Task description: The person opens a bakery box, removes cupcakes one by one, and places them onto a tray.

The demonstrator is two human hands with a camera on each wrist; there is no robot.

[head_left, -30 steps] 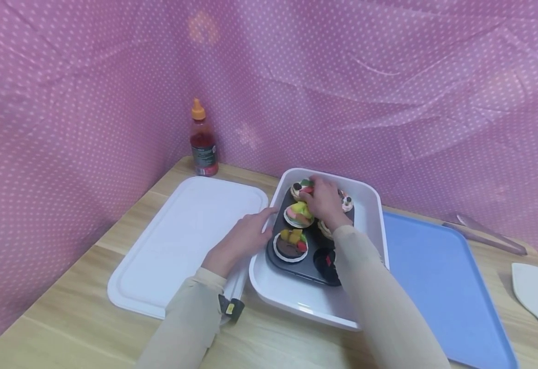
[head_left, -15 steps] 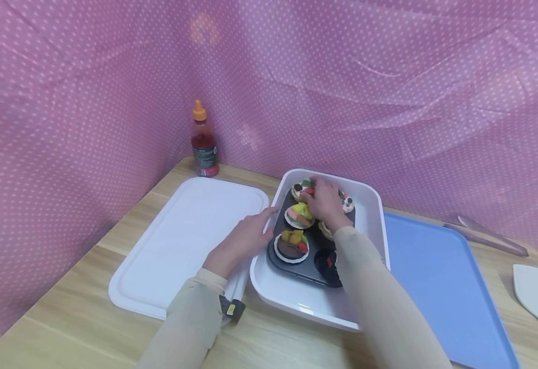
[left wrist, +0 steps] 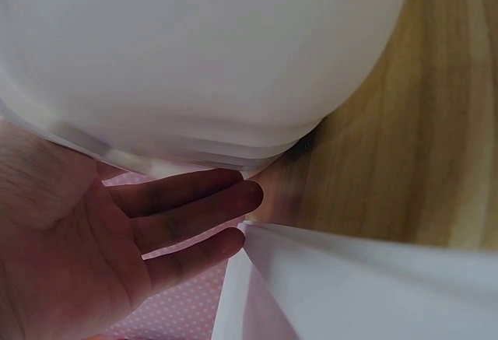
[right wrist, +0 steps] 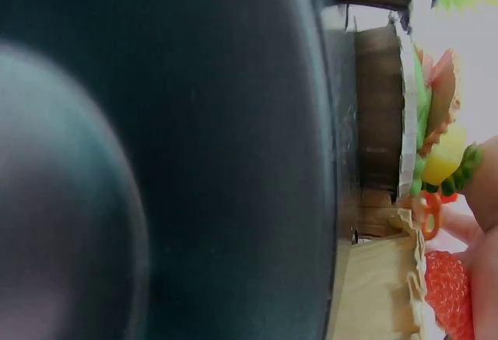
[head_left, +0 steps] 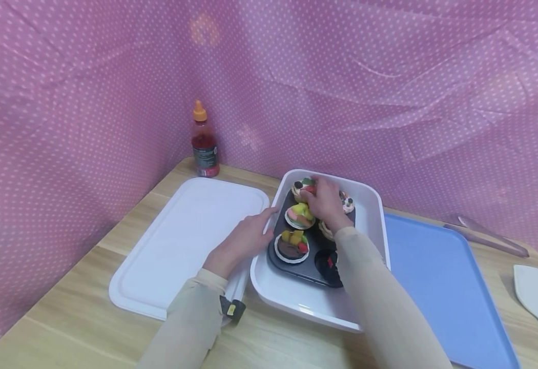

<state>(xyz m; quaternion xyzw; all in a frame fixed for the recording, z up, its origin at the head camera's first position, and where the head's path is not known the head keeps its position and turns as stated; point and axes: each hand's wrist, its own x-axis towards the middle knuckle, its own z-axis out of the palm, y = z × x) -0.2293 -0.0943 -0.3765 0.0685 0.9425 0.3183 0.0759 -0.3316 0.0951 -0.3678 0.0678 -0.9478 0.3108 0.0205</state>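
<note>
In the head view, a dark muffin pan [head_left: 303, 273] sits inside a white tub [head_left: 308, 313] and bears several small fruit-topped tarts. My right hand [head_left: 328, 202] pinches the far-left tart [head_left: 298, 190], topped with red fruit and a green leaf; its strawberry [right wrist: 447, 293] shows under the fingers in the right wrist view. Nearer are a yellow-topped tart [head_left: 299, 216] and a chocolate-coloured tart [head_left: 292, 247]. My left hand [head_left: 245, 237] holds the tub's left rim, thumb and index finger over it. The other fingers [left wrist: 194, 219] lie straight along the outside.
A white cutting board [head_left: 181, 241] lies left of the tub, with a sauce bottle [head_left: 205, 148] behind it. To the right are a blue tray [head_left: 439, 287], metal tongs [head_left: 485, 240] and a white spatula [head_left: 537, 289]. Pink dotted cloth [head_left: 343, 102] hangs around the table.
Both hands stay in place on the tart and the tub rim. The head view has shifted very slightly; nothing has been taken up or let go.
</note>
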